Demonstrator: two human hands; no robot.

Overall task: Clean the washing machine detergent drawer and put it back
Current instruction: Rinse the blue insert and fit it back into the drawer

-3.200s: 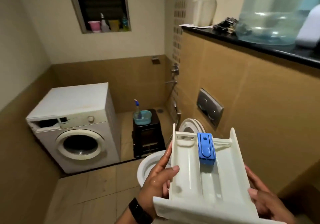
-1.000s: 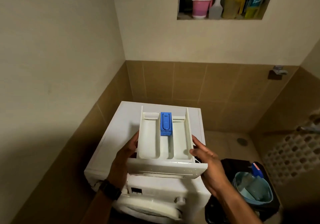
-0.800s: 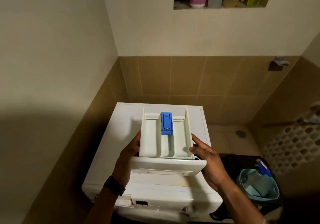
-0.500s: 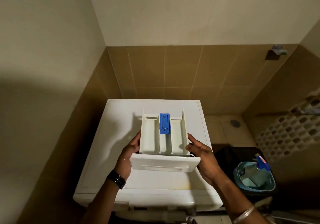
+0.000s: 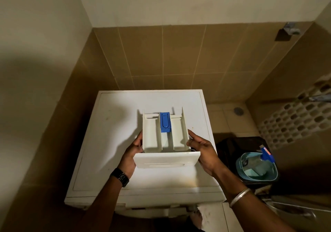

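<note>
The white detergent drawer (image 5: 166,142), with a blue insert (image 5: 165,122) in its middle compartment, is held level over the top of the white washing machine (image 5: 107,142). My left hand (image 5: 131,152) grips the drawer's left side and my right hand (image 5: 202,150) grips its right side. The drawer's front panel faces me. The machine's front and its drawer slot are mostly hidden below its top edge.
Tiled walls close in on the left and behind the machine. To the right a dark stool (image 5: 231,147) carries a teal tub (image 5: 273,172) holding a spray bottle (image 5: 266,152). A floor drain (image 5: 238,110) lies beyond it.
I walked from the toilet side up to the washing machine. The view tilted down until the machine's top fills it, with the drawer still in both hands above it.
</note>
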